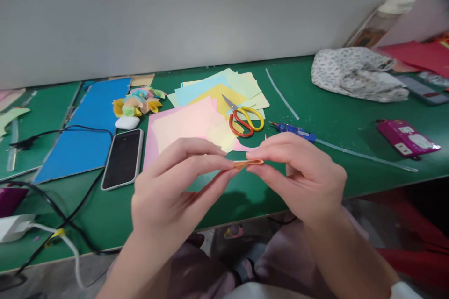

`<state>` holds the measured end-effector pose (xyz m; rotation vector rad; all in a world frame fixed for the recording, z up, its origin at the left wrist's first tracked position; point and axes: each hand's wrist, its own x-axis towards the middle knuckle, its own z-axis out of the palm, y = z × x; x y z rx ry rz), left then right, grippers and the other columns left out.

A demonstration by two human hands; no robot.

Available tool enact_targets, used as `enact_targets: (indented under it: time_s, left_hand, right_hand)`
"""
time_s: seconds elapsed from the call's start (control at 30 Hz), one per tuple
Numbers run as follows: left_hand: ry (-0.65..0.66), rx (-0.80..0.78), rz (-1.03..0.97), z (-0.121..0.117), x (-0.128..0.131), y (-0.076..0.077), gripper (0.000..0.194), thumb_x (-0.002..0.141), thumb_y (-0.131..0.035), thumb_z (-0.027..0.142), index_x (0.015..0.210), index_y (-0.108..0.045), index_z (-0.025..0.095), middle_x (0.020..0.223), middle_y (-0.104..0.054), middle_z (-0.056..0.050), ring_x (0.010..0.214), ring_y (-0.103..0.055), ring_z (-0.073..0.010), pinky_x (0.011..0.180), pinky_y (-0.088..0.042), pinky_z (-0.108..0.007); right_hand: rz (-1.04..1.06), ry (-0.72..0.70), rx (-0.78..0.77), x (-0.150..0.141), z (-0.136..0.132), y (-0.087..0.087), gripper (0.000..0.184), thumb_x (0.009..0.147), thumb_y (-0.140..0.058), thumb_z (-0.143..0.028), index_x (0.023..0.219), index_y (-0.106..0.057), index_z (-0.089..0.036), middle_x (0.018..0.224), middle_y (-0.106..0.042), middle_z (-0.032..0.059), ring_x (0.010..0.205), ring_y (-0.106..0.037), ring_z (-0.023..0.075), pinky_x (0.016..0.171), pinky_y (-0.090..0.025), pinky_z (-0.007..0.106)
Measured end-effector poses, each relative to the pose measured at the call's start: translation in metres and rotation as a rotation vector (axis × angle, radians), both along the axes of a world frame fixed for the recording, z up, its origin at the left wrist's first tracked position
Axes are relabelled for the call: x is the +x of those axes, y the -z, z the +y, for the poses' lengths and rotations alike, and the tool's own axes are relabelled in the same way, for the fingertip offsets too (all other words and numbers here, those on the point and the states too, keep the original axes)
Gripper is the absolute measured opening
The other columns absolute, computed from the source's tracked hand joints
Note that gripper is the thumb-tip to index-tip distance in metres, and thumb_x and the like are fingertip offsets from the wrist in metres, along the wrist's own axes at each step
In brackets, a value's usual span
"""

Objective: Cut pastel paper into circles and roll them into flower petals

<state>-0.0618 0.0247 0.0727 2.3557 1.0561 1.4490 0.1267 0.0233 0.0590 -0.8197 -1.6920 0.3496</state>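
Between my two hands, above the front of the green table, is a small folded strip of orange paper (248, 163). My left hand (178, 180) pinches its left end between thumb and fingers. The right end, bent into a narrow loop, is pinched by my right hand (303, 173). Just behind the hands lie scissors (245, 117) with one red and one yellow handle. They rest on loose sheets of coloured paper (182, 121) in pink, yellow, blue and pale green. A blue glue gun (294, 131) with a clear glue stick lies behind my right hand.
A phone (122, 159), a white case (127, 123) and paper flowers (138, 102) lie to the left, beside a blue board (87, 126) and black cables (68, 217). On the right are a purple box (407, 138), a patterned cloth bag (358, 74) and a bottle (382, 21).
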Motion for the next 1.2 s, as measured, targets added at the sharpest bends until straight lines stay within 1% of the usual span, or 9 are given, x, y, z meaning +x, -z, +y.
enact_targets:
  time_s: [0.07,0.23,0.37,0.47,0.67,0.77,0.87,1.07,1.2]
  left_hand:
    - [0.002,-0.013,-0.002,-0.0002,0.0007,0.0006,0.026,0.077,-0.073,0.005,0.094,-0.070,0.024,0.092,-0.068,-0.001,0.084,-0.065,-0.0138,0.072,-0.053,-0.025]
    - [-0.060,0.113,0.038,0.0007,0.0011,0.0029,0.025,0.074,-0.076,0.007,0.092,-0.070,0.023,0.090,-0.068,-0.002,0.082,-0.065,-0.0148,0.074,-0.053,-0.026]
    - [-0.032,0.060,0.016,0.0012,0.0016,0.0034,0.023,0.074,-0.077,0.008,0.091,-0.070,0.023,0.090,-0.067,-0.002,0.083,-0.065,-0.0154,0.073,-0.053,-0.027]
    - [-0.034,0.023,-0.015,0.0012,0.0023,0.0034,0.024,0.076,-0.076,0.007,0.093,-0.070,0.023,0.090,-0.068,-0.001,0.084,-0.066,-0.0153,0.073,-0.053,-0.026]
    - [-0.062,0.044,-0.002,0.0011,0.0038,0.0021,0.023,0.076,-0.076,0.007,0.093,-0.070,0.022,0.089,-0.068,-0.001,0.083,-0.066,-0.0143,0.072,-0.053,-0.025]
    - [-0.065,0.029,0.015,0.0013,0.0046,0.0006,0.021,0.077,-0.074,0.005,0.091,-0.070,0.021,0.088,-0.068,-0.001,0.082,-0.066,-0.0129,0.072,-0.053,-0.025]
    - [-0.057,0.012,0.014,0.0016,0.0048,0.0004,0.020,0.078,-0.074,0.006,0.090,-0.070,0.021,0.088,-0.068,0.000,0.081,-0.066,-0.0121,0.072,-0.053,-0.024]
    - [-0.120,0.071,0.017,0.0003,0.0044,0.0035,0.020,0.076,-0.076,0.008,0.088,-0.070,0.022,0.088,-0.068,0.001,0.081,-0.066,-0.0129,0.071,-0.053,-0.024]
    - [-0.082,0.011,0.017,0.0000,0.0042,0.0019,0.017,0.077,-0.076,0.008,0.086,-0.069,0.021,0.087,-0.068,0.000,0.081,-0.066,-0.0121,0.071,-0.053,-0.024]
  right_hand:
    - [0.002,-0.003,-0.006,-0.0004,-0.0002,-0.0007,0.012,0.086,-0.071,-0.012,0.090,-0.074,-0.023,0.084,-0.078,0.0004,0.079,-0.071,0.0151,0.074,-0.059,0.027]
    - [0.020,0.021,-0.013,-0.0019,-0.0003,-0.0007,0.012,0.084,-0.073,-0.011,0.090,-0.073,-0.021,0.085,-0.078,0.0010,0.079,-0.070,0.0139,0.077,-0.059,0.026]
    - [0.025,0.017,-0.017,-0.0022,0.0000,0.0002,0.014,0.084,-0.072,-0.011,0.092,-0.074,-0.023,0.086,-0.078,-0.0004,0.079,-0.071,0.0150,0.076,-0.059,0.028]
    - [0.028,0.004,-0.015,-0.0020,0.0004,0.0007,0.012,0.085,-0.072,-0.011,0.091,-0.074,-0.021,0.085,-0.078,0.0011,0.080,-0.071,0.0145,0.076,-0.058,0.026]
    - [0.036,-0.020,-0.027,-0.0015,0.0010,0.0017,0.010,0.084,-0.072,-0.010,0.090,-0.074,-0.018,0.085,-0.077,0.0014,0.081,-0.070,0.0122,0.078,-0.058,0.023]
    - [0.040,-0.036,-0.027,-0.0013,0.0006,0.0011,0.009,0.083,-0.073,-0.008,0.089,-0.074,-0.015,0.084,-0.077,0.0016,0.081,-0.069,0.0103,0.080,-0.057,0.020]
    - [0.050,-0.052,-0.051,-0.0016,0.0002,0.0003,0.008,0.083,-0.073,-0.008,0.087,-0.074,-0.014,0.083,-0.077,0.0017,0.081,-0.068,0.0100,0.081,-0.056,0.019]
    - [0.068,-0.033,-0.077,-0.0019,0.0001,0.0020,0.012,0.082,-0.074,-0.008,0.088,-0.073,-0.019,0.085,-0.076,-0.0010,0.082,-0.068,0.0111,0.079,-0.056,0.022]
    - [0.061,-0.024,-0.090,-0.0017,-0.0002,0.0034,0.013,0.083,-0.074,-0.010,0.089,-0.072,-0.021,0.087,-0.076,-0.0024,0.083,-0.067,0.0108,0.079,-0.055,0.022]
